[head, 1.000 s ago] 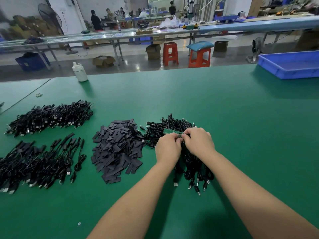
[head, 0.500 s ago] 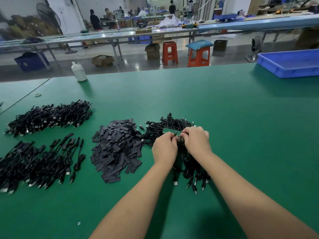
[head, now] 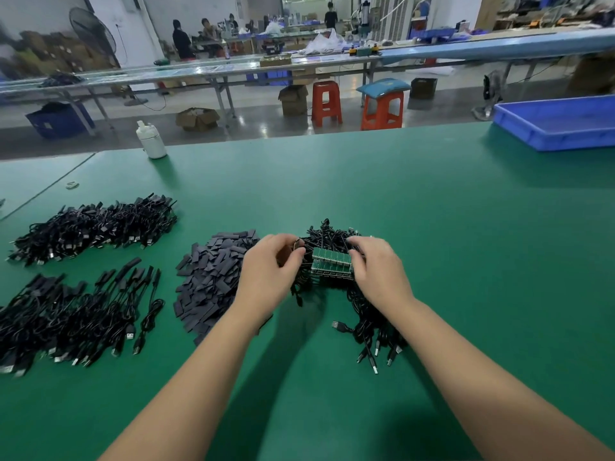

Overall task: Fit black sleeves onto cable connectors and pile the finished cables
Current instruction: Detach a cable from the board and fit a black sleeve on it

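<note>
Nearest, the green desk (head: 466,261) is bare between the two forearms and wide open to the right, out to the blue tray (head: 559,128) at its far right edge. The left hand (head: 266,271) pinches a small connector piece (head: 297,243) between curled fingertips, lifted just above the sleeve heap's right edge. The right hand (head: 379,271) curls its fingers over a stack of green circuit strips (head: 332,261) lying on the bundle of unfinished cables (head: 366,314), whose plugs fan toward the near side. Just left lies the heap of black sleeves (head: 209,281). Further left, near the desk's left edge, two cable piles sit apart: a near pile (head: 73,314) and a far pile (head: 96,224). A white bottle (head: 151,141) stands at the far edge.
</note>
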`<state>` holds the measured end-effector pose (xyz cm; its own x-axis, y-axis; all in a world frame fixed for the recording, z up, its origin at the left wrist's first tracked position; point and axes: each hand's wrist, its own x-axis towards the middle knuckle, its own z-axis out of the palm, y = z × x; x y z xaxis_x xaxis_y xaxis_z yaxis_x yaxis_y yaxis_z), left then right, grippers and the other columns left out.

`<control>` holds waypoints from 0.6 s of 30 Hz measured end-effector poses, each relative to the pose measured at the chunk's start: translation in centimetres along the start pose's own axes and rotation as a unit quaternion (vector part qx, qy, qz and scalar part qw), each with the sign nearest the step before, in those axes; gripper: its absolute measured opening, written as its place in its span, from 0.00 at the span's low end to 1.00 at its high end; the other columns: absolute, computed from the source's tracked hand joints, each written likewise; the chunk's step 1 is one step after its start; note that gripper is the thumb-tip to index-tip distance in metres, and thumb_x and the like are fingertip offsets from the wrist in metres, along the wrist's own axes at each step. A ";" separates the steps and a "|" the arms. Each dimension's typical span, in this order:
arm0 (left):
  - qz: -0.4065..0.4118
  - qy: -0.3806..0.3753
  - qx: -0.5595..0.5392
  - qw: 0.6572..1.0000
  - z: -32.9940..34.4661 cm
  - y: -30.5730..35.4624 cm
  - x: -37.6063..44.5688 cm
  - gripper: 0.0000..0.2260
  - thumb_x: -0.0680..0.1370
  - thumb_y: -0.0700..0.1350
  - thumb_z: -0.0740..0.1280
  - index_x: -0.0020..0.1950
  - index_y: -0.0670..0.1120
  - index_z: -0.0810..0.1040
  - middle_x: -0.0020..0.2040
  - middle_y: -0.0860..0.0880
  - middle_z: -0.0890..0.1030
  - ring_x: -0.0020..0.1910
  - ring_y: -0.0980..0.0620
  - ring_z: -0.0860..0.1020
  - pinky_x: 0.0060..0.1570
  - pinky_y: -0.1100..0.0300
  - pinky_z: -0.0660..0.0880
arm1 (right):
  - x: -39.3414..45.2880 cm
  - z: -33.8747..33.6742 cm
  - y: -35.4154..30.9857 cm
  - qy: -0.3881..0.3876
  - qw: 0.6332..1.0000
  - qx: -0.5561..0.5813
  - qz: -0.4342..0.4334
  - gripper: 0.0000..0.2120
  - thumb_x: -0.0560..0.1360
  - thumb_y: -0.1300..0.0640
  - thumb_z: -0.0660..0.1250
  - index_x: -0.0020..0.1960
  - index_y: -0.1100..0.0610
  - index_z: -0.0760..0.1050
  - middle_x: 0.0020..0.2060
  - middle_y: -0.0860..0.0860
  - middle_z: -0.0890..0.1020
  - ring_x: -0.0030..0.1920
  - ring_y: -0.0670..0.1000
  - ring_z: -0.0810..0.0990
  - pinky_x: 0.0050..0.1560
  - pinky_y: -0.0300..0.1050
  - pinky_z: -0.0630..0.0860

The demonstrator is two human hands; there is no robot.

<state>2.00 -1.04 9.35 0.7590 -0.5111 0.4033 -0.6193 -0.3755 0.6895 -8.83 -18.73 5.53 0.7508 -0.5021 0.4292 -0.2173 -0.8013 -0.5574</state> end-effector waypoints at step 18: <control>-0.261 -0.116 -0.304 0.909 0.1 -5.2 -3.2 0.04 0.78 0.38 0.69 0.50 0.43 0.82 0.35 0.47 0.79 0.24 0.54 0.63 0.25 0.65 0.58 | -4.6 5.6 -5.1 -0.255 0.852 0.390 0.238 0.10 0.82 0.51 0.63 0.47 0.50 0.83 0.38 0.47 0.83 0.28 0.43 0.69 0.25 0.39 0.68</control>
<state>2.78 2.45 4.42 0.8117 -0.5609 -0.1630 0.0918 -0.1530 0.9839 -7.71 -10.50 2.45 0.9097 -0.3450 -0.2312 -0.2416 0.0131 -0.9703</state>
